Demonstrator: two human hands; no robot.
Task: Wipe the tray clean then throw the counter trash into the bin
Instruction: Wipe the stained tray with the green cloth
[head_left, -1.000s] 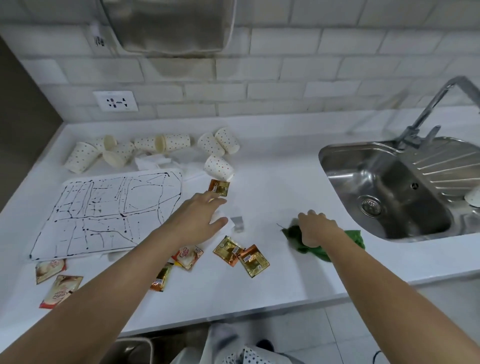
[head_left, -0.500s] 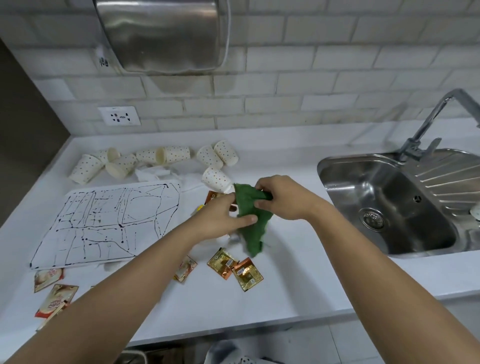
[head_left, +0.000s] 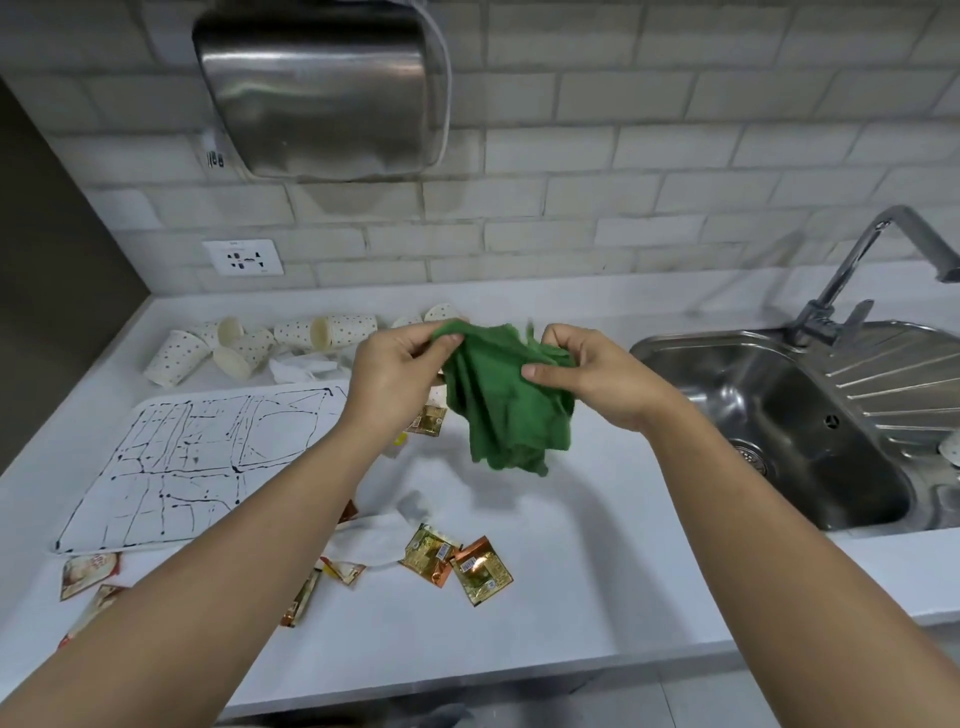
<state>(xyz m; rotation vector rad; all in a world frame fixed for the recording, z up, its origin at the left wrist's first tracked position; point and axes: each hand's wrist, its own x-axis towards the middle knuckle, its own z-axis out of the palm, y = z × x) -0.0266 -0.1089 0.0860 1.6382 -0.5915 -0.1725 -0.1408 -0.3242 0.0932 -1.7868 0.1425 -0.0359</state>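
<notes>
Both hands were up over the surface (head_left: 571, 597), green cloth (head_left: 504, 410) held between them. Left hand (head_left: 395, 364) pinched the cloth's top edge at its 10 o'clock, thumb against fingertips. Right hand (head_left: 587, 374) gripped the top edge at 2 o'clock, fingers curled round a fold. Cloth hung bunched below both hands, clear of the surface

Tray (head_left: 156, 499) lay flat at 9 o'clock of the cloth: white, crossed all over with thin dark streaks

Trash on the surface:
- paper cups (head_left: 182, 356) lay tipped over in a cluster at the tray's 12 o'clock, by the back wall; another cup (head_left: 441, 312) showed just above my left fingers
- crumpled tissue (head_left: 374, 540) sat at 7 o'clock of the cloth, two gold sachets (head_left: 457, 564) just beside it at its 3 o'clock, touching each other
- single sachet (head_left: 427, 420) lay below the cloth's left edge, near my left wrist
- red-and-white sachets (head_left: 88, 574) lay at the tray's 7 o'clock, near the front edge

Sink (head_left: 779, 415) was at 3 o'clock of the cloth, tap (head_left: 857, 265) behind it. Steel dispenser (head_left: 322, 88) hung on the tiled wall at 12 o'clock, socket (head_left: 242, 257) at its 7 o'clock
</notes>
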